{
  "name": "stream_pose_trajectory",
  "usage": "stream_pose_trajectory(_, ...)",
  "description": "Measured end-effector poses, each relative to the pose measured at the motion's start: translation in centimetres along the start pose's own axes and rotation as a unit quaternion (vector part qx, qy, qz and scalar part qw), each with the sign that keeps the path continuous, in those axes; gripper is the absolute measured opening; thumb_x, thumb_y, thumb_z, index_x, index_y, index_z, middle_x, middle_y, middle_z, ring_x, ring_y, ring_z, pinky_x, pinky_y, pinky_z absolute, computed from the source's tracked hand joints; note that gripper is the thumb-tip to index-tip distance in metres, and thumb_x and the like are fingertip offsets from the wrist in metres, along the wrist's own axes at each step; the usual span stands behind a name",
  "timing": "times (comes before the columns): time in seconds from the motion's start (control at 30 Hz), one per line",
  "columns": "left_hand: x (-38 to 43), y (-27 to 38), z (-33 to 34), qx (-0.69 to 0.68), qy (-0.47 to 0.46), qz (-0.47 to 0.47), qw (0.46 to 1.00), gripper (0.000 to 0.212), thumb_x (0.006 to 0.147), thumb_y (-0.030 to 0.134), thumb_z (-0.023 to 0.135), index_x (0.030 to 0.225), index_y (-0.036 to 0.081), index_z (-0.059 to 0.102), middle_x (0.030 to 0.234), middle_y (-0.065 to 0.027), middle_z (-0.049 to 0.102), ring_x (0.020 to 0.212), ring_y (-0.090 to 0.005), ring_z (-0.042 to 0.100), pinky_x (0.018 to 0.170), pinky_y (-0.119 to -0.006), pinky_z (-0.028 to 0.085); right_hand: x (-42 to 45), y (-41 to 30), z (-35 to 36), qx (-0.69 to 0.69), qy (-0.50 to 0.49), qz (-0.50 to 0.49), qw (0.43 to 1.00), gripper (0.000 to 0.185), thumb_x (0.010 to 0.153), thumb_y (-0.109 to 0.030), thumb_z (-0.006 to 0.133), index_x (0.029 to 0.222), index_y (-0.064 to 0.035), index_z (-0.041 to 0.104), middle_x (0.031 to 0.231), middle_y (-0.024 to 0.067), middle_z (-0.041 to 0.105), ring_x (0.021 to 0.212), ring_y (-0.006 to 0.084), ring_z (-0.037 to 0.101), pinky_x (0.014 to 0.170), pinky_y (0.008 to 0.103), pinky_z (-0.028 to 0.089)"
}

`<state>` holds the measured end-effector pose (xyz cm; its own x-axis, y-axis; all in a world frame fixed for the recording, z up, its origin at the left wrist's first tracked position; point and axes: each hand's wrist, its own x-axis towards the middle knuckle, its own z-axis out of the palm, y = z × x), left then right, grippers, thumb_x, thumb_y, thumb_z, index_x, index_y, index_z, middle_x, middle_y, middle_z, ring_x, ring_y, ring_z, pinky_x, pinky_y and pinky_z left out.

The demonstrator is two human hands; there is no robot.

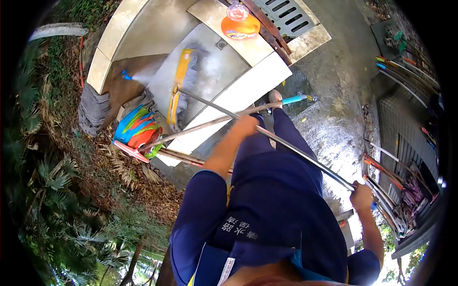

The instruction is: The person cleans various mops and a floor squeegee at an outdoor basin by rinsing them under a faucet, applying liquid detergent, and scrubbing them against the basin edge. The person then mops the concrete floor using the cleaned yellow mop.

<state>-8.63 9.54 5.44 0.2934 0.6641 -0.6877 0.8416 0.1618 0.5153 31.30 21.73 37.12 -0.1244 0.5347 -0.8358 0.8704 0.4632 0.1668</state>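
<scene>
My left hand (pixel 245 126) grips the metal handle (pixel 300 150) of a wide flat mop partway along its length. Nearer its end, my right hand (pixel 361 196) closes around the same handle. The yellow mop head (pixel 179 87), with a grey fringe, lies in a tiled basin (pixel 229 68). Water sprays from a blue faucet (pixel 126 75) toward the mop head. Crossing under the mop handle, a wooden pole with a turquoise end (pixel 294 99) runs to a bundle of colourful cloth strips (pixel 137 128), apparently a mop.
An orange detergent jug (pixel 240 26) stands on the basin's rim by a grey drain grate (pixel 284 14). Grey cloths (pixel 93 109) drape over the basin's left corner. Several long-handled tools (pixel 390 186) lean along the right. Wet concrete (pixel 332 89) surrounds my feet.
</scene>
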Motion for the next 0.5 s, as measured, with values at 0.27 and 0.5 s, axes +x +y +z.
stream_pose_trajectory(0.27, 0.9, 6.4, -0.1, 0.039, 0.023, 0.039, 0.998, 0.023, 0.067, 0.035, 0.069, 0.072, 0.012, 0.067, 0.072, -0.0089, 0.065, 0.074, -0.0269, 0.064, 0.066, -0.041, 0.045, -0.8, 8.4, 3.4, -0.005, 0.116, -0.027, 0.993, 0.023, 0.058, -0.004, 0.056, 0.08, -0.0074, 0.056, 0.061, 0.017, 0.058, 0.059, 0.0361, 0.058, 0.056, 0.0456, 0.047)
stream_pose_trajectory(0.5, 0.4, 6.6, -0.4, 0.068, 0.021, 0.059, 0.996, 0.018, 0.069, 0.03, 0.066, 0.073, 0.013, 0.066, 0.074, -0.0097, 0.064, 0.078, -0.0264, 0.063, 0.067, -0.041, 0.046, -3.5, 8.7, 5.2, 0.002, 0.07, 0.041, 0.997, 0.017, 0.061, -0.003, 0.052, 0.075, -0.007, 0.06, 0.065, 0.0188, 0.059, 0.062, 0.0376, 0.058, 0.061, 0.0467, 0.047)
